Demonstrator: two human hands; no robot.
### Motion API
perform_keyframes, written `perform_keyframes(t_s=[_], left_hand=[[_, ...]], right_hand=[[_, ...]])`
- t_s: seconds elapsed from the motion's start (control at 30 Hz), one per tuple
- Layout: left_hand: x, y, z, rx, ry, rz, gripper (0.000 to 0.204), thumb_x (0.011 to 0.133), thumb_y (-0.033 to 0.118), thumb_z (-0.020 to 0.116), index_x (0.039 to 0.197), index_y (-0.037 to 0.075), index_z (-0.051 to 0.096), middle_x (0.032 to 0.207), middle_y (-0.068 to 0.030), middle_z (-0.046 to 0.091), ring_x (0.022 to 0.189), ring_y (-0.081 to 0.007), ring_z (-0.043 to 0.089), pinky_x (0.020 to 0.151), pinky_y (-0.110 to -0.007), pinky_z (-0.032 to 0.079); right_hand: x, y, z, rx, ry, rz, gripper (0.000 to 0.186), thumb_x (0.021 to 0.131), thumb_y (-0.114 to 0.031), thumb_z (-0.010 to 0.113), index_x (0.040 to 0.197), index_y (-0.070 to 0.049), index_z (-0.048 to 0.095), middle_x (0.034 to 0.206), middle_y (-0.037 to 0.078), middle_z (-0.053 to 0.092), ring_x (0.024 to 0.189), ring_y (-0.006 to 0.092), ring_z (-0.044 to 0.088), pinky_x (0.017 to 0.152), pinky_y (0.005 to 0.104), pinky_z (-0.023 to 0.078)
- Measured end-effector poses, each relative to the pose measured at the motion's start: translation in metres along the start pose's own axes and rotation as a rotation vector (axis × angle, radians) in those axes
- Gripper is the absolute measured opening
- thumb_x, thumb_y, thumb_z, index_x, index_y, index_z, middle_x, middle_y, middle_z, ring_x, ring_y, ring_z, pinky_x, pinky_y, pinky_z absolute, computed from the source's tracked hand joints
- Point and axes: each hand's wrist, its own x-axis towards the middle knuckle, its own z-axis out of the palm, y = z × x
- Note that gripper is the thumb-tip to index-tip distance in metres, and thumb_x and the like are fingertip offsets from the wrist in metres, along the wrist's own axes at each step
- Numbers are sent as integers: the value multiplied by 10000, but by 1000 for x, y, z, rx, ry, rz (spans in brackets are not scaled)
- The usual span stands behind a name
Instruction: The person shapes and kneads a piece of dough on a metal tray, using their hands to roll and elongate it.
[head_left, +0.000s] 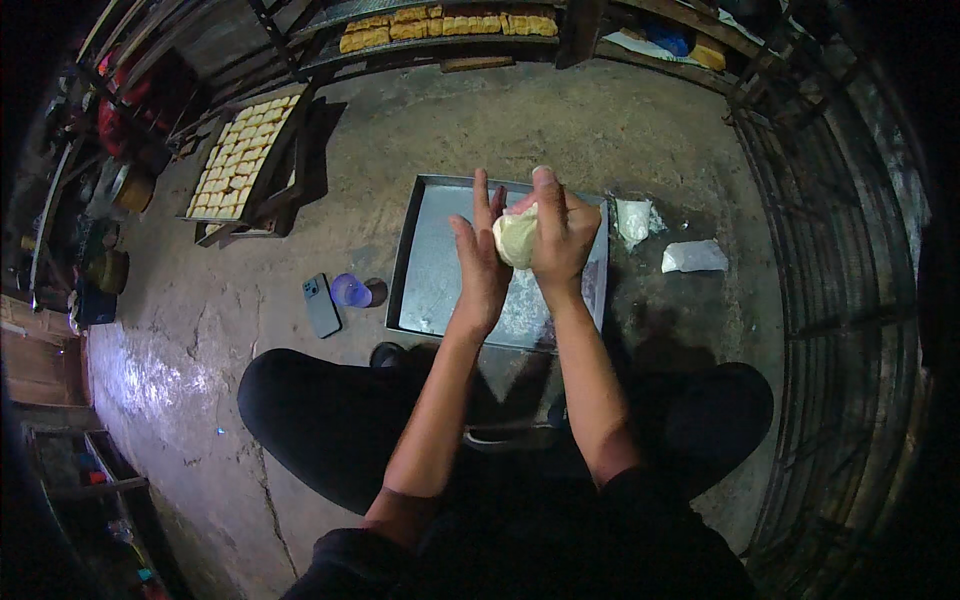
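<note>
Above a square metal tray on the floor, my right hand is closed round a pale, cream-coloured lump like dough, thumb raised along its right side. Something pinkish shows just above the lump, too small to make out. My left hand is held open at the lump's left, fingers stretched upward; whether its palm touches the lump I cannot tell.
A phone and purple cup lie left of the tray, two white bags right. A rack of pale buns stands back left. Shelves with baked goods line the back; dark metal racks line the right.
</note>
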Motion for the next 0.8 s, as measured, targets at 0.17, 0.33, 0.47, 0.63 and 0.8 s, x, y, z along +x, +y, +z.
perform_keyframes(t_s=[0.17, 0.33, 0.47, 0.63, 0.8], left_hand=[[3, -21, 13, -57, 220, -129, 783, 992, 687, 267, 1462, 68, 360, 1400, -160, 464, 1294, -251, 473, 1092, -389, 354], [5, -39, 1, -214, 434, -25, 672, 1038, 599, 278, 1264, 7, 502, 1146, -120, 587, 1050, -191, 571, 921, -339, 458], [4, -19, 10, -150, 637, 91, 607, 1074, 507, 252, 1039, 2, 586, 919, -80, 602, 862, -185, 572, 856, -328, 453], [4, -30, -14, 568, 722, 211, 575, 1087, 422, 283, 828, -6, 568, 780, -86, 595, 725, -169, 515, 711, -356, 432], [8, -31, -50, 500, 656, 182, 546, 1081, 368, 331, 784, -35, 549, 660, -80, 565, 618, -171, 499, 605, -379, 424]], right_hand=[[4, 12, -6, -133, 54, -67, 496, 989, -358, 598, 640, -6, 631, 514, 79, 563, 498, 137, 535, 506, 333, 400], [-9, 19, 9, -327, 61, -486, 361, 942, -225, 659, 671, 3, 588, 594, 130, 572, 512, 268, 563, 509, 369, 417], [-15, 28, 14, -378, -23, -494, 376, 915, -223, 694, 637, -27, 534, 581, 130, 509, 512, 328, 531, 485, 389, 408], [-22, 31, 22, -392, -86, -469, 389, 902, -204, 707, 614, -22, 519, 564, 134, 500, 478, 311, 500, 459, 395, 378], [-27, 23, 31, -344, -148, -429, 421, 902, -198, 709, 584, -19, 498, 535, 136, 488, 455, 295, 490, 450, 382, 363]])
